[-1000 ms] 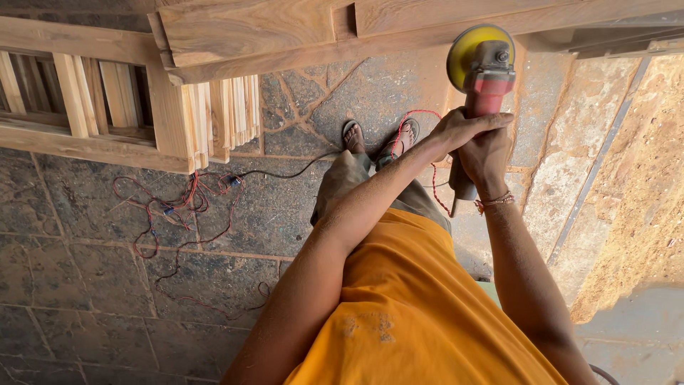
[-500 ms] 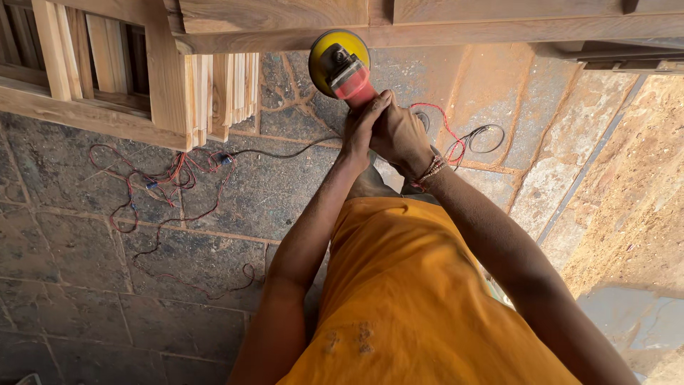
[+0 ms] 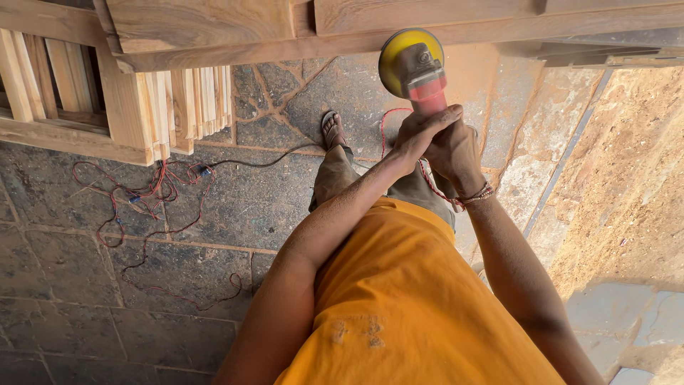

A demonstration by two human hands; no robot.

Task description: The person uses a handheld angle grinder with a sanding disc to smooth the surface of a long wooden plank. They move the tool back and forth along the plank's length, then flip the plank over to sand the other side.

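One hand-held disc sander (image 3: 413,68), yellow pad, red body, at the wooden frame's (image 3: 214,28) lower edge. Left hand (image 3: 417,132) and right hand (image 3: 456,153) wrapped tight round its body. Likely heavy, rigid, vibrating; grip body.

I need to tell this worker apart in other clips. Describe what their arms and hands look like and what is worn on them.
Both arms are bare from the shoulder down; no sleeves reach them, and no gloves cover the left hand or right hand. The right wrist carries a thin beaded bracelet with reddish thread. The torso wears an orange shirt with a faint pale print.
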